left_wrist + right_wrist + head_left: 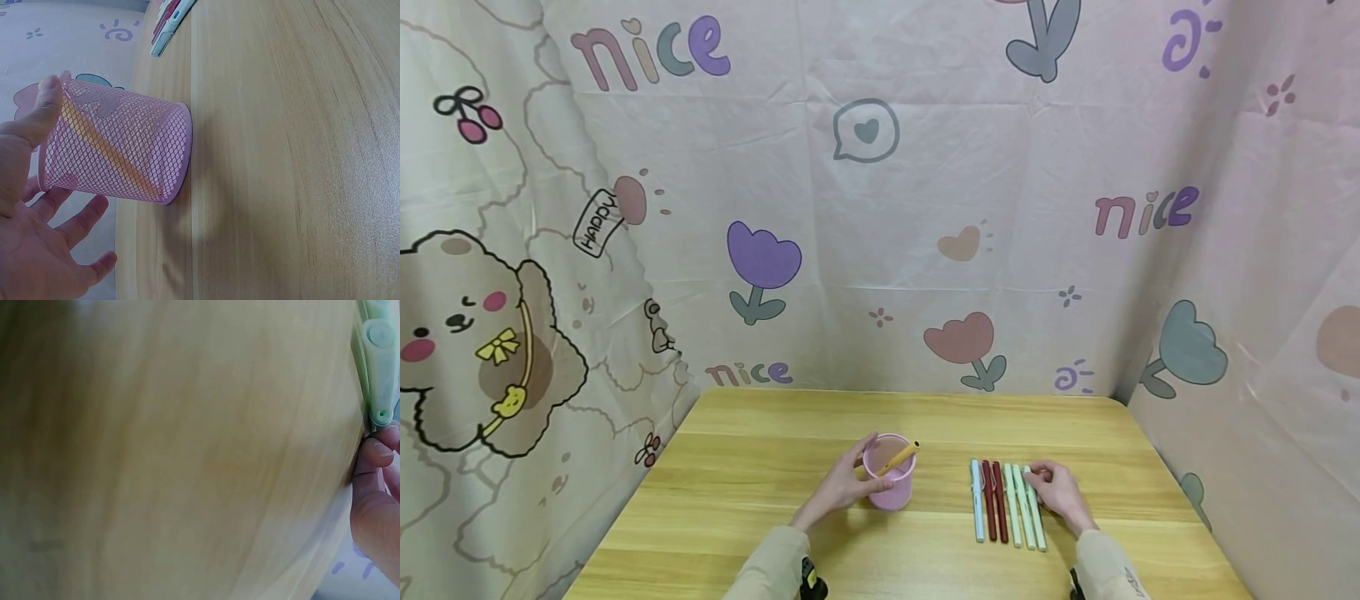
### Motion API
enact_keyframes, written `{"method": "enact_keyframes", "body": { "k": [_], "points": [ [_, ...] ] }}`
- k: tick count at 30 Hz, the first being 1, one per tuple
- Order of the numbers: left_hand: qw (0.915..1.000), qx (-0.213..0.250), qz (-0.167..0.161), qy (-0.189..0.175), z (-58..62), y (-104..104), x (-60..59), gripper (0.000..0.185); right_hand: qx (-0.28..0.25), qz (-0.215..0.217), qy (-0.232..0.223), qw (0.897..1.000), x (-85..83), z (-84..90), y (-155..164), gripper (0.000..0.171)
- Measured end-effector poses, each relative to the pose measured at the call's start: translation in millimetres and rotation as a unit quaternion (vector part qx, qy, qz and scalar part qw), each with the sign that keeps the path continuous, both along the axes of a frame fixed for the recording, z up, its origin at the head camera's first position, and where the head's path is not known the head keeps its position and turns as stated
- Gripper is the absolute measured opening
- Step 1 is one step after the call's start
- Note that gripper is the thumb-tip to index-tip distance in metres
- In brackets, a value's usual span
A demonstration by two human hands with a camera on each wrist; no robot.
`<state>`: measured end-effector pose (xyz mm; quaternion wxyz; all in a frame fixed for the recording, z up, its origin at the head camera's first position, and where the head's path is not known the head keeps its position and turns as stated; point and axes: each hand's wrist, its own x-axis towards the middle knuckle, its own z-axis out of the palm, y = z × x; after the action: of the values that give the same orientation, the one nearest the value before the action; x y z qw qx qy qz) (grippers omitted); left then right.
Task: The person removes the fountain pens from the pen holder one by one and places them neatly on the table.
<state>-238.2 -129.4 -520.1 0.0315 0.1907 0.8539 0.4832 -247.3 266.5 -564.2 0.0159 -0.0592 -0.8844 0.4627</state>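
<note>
Pink mesh cup (890,485) with a yellow pen (898,457) stood mid-table (760,467), left hand (842,487) spread against it. Right hand (1058,492) pinched the rightmost green pen (1034,508) of the row; right wrist view was blurred, pens cut off.

wooden table (760,500) | cartoon-print cloth backdrop (865,208) behind and beside it
</note>
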Motion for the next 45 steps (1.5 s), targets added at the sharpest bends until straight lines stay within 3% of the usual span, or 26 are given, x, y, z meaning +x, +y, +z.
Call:
{"method": "enact_keyframes", "body": {
  "k": [23, 45],
  "points": [
    [1.0, 0.004, -0.002, 0.002, 0.3, 0.7, 0.7, 0.093, 0.018, -0.003, 0.005, 1.0, -0.4, -0.6, 0.1, 0.03],
    [0.9998, 0.002, -0.011, 0.015, -1.5, -0.1, -0.5, 0.093, 0.016, -0.016, 0.006, 1.0, -1.0, -0.3, -2.1, 0.04]
  ]
}}
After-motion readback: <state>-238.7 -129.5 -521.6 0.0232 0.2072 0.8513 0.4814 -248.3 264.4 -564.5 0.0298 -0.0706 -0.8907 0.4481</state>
